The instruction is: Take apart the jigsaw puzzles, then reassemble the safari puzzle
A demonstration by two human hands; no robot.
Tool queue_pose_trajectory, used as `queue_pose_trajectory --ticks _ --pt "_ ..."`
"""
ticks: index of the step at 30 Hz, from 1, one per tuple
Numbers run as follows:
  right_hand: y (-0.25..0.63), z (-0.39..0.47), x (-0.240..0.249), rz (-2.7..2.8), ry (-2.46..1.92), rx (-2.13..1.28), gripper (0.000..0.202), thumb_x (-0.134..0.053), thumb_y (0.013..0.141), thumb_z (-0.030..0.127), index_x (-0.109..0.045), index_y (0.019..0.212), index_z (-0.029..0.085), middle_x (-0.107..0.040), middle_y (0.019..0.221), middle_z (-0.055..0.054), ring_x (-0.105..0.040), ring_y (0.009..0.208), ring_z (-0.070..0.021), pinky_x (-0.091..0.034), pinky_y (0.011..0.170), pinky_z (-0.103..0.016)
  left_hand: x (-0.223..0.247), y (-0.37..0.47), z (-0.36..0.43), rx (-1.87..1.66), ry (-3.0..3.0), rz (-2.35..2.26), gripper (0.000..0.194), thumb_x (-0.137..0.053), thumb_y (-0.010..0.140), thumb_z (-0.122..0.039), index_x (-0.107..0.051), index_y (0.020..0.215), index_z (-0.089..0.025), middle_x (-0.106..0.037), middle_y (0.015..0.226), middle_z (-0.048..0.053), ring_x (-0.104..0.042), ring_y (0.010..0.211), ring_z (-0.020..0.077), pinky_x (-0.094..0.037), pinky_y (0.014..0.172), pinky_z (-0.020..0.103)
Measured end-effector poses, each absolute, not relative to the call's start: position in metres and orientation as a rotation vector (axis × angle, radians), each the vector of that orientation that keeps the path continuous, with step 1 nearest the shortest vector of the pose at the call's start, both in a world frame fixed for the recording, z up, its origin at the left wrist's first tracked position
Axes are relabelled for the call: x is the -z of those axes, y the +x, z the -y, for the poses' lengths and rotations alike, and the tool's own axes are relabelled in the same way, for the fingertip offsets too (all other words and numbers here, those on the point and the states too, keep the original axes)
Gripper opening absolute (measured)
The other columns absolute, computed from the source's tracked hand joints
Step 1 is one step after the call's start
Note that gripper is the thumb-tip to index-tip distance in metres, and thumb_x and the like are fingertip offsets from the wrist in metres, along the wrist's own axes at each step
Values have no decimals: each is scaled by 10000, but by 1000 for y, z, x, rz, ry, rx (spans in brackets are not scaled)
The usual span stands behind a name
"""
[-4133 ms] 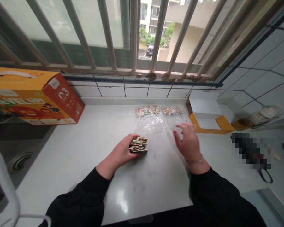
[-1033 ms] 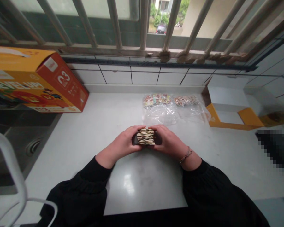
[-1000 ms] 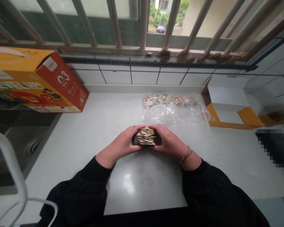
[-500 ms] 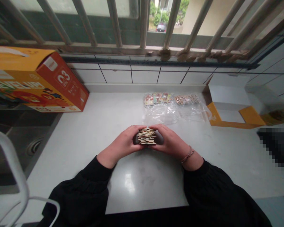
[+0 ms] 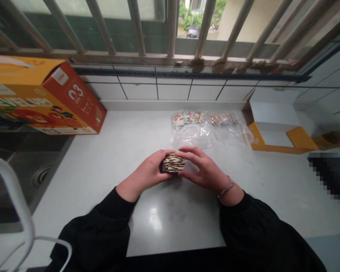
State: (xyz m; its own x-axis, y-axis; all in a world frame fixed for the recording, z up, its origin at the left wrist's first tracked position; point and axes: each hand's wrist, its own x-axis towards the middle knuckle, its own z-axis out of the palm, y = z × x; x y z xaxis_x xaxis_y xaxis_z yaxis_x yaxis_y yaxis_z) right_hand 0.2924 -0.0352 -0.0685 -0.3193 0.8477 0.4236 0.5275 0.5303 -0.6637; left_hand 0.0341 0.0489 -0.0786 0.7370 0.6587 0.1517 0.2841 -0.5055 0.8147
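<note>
A stack of thin cardboard pieces [image 5: 174, 163], seen edge-on with uneven ends, is in the middle of the white counter. My left hand [image 5: 147, 169] is wrapped round its left side, fingers along the far side and thumb along the near side. Beside its right end, my right hand [image 5: 205, 169] curves with fingers and thumb apart. The right fingertips are at the stack's edge; whether they touch it I cannot tell. The pieces' printed faces are hidden.
Behind the hands lie two clear plastic bags of pieces [image 5: 188, 119], [image 5: 223, 119]. An open orange-and-white box [image 5: 280, 145] stands at the right, a large orange box [image 5: 73, 98] at the left. A sink [image 5: 19, 170] and white stand [image 5: 22, 204] are at left.
My right hand has loosened from the stack, its fingers spreading and lifting off the right side. The stack has shifted slightly left in my left hand.
</note>
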Motion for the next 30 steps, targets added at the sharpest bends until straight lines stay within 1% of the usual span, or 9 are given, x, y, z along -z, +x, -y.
queue_pose_trajectory --ticks 2,5,13,15,18,21,24,26,30 --pt "291 36 68 2042 -1104 -494 647 -824 1009 298 -588 1598 426 -601 1556 -109 -640 1415 -331 -596 1189 -591 81 34 -49 -585 2116 -697 704 -923 897 -356 -596 1518 -295 -699 1480 114 -700 1337 325 -567 1143 527" --pt "290 36 68 2077 -1095 -430 546 -819 1013 283 -663 1518 419 -608 1541 -106 -663 1378 -320 -622 1150 -583 82 34 -49 -580 2124 -686 704 -911 909 -345 -584 1531 -295 -697 1485 118 -694 1351 328 -561 1153 534" --pt "291 38 68 2025 -1123 -422 432 -803 1023 292 -708 1438 365 -624 1527 -117 -680 1370 -312 -634 1133 -549 78 35 -48 -585 2115 -706 727 -919 902 -357 -567 1535 -283 -685 1506 129 -696 1350 330 -560 1161 538" --pt "291 38 65 1995 -1133 -391 342 -779 1035 273 -735 1367 340 -656 1473 -118 -694 1334 -308 -636 1115 -546 78 35 -48 -578 2121 -711 733 -924 895 -345 -567 1534 -286 -689 1502 125 -702 1340 328 -563 1159 535" --pt "293 37 61 1940 -1167 -331 226 -734 1048 230 -748 1257 316 -713 1314 -104 -722 1210 -290 -649 1041 -528 79 34 -48 -561 2127 -722 747 -929 878 -300 -568 1532 -296 -685 1515 119 -700 1348 330 -562 1165 540" --pt "298 36 59 1924 -1201 -332 128 -723 1045 210 -732 1147 288 -744 1127 -75 -728 1045 -258 -649 927 -463 79 34 -48 -550 2130 -737 730 -926 874 -304 -580 1517 -287 -692 1505 128 -698 1356 339 -561 1167 555" --pt "304 36 59 1931 -1256 -389 61 -704 1058 210 -702 1040 268 -741 948 -32 -702 850 -211 -616 782 -381 79 34 -48 -562 2124 -741 721 -923 875 -319 -589 1513 -284 -696 1505 130 -700 1358 339 -561 1170 555" --pt "307 36 61 1907 -1286 -407 60 -701 1065 226 -697 1020 265 -752 919 -23 -699 800 -197 -603 742 -361 80 34 -49 -568 2121 -734 732 -922 875 -318 -586 1525 -295 -687 1527 126 -700 1363 336 -559 1177 554" --pt "306 37 65 1850 -1289 -449 27 -721 1060 260 -712 1035 262 -787 945 -26 -730 801 -189 -621 727 -339 80 34 -49 -569 2116 -731 738 -929 869 -328 -589 1523 -294 -695 1514 129 -702 1356 341 -560 1175 566"
